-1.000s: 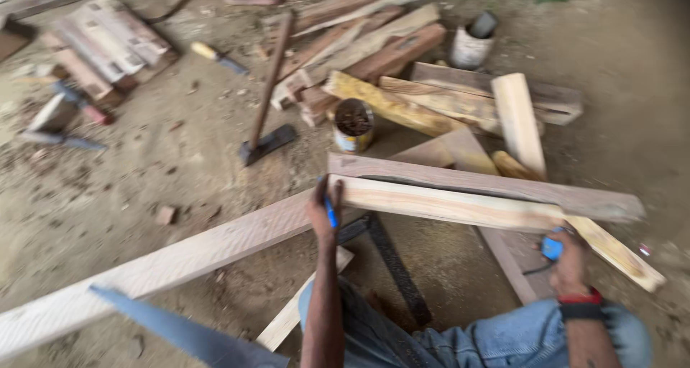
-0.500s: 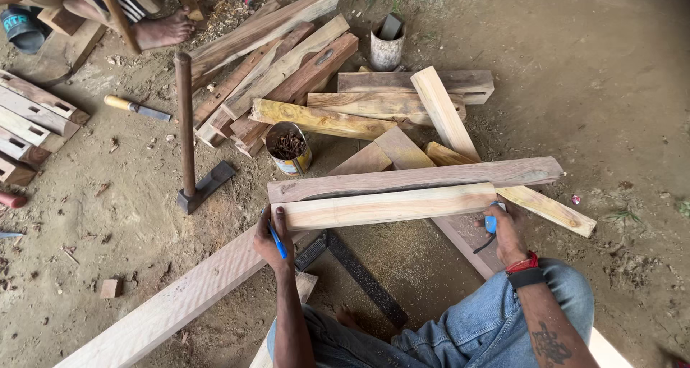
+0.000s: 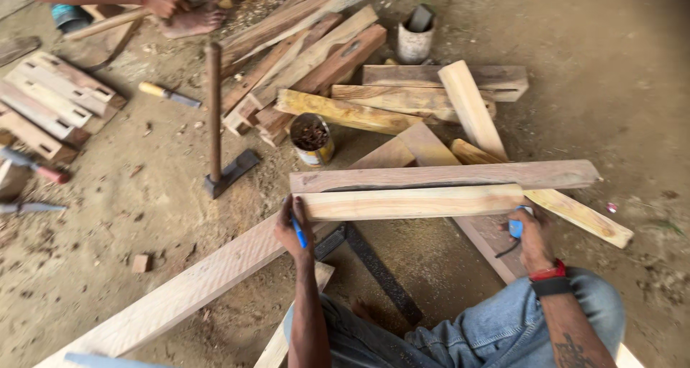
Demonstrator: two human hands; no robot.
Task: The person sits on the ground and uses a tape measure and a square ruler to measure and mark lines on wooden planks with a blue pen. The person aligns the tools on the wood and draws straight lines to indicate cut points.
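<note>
While the person sits on the sandy ground in blue jeans, both hands rest at the two ends of a pale wooden plank [image 3: 410, 202] that lies across in front of the knees. The left hand [image 3: 295, 228] is closed around the left end of this plank, and a blue pen [image 3: 298, 233] is pinched between its fingers. The right hand [image 3: 533, 235] is curled at the right end, holding a small blue object [image 3: 515, 227] against the wood; what this object is, I cannot tell. On the right wrist there are a red band and a black band [image 3: 550, 280].

Just beyond the pale plank, touching it, lies a darker, greyer plank [image 3: 445, 175], almost parallel. A long light board [image 3: 180, 292] runs diagonally from the near left corner up to the left hand. Below the plank, a dark metal square [image 3: 374, 264] lies on the ground between the arms.

Farther away, a pile of short boards [image 3: 316, 52] is spread out, with a rusty tin of nails [image 3: 311, 139] standing near it and a white container [image 3: 415, 41] behind. To the left, a hammer-like tool [image 3: 215, 123] stands on its head, and a chisel with a yellow handle [image 3: 169, 95] lies close by. At the far left, another person's bare foot [image 3: 190, 21] and hand are visible.
</note>
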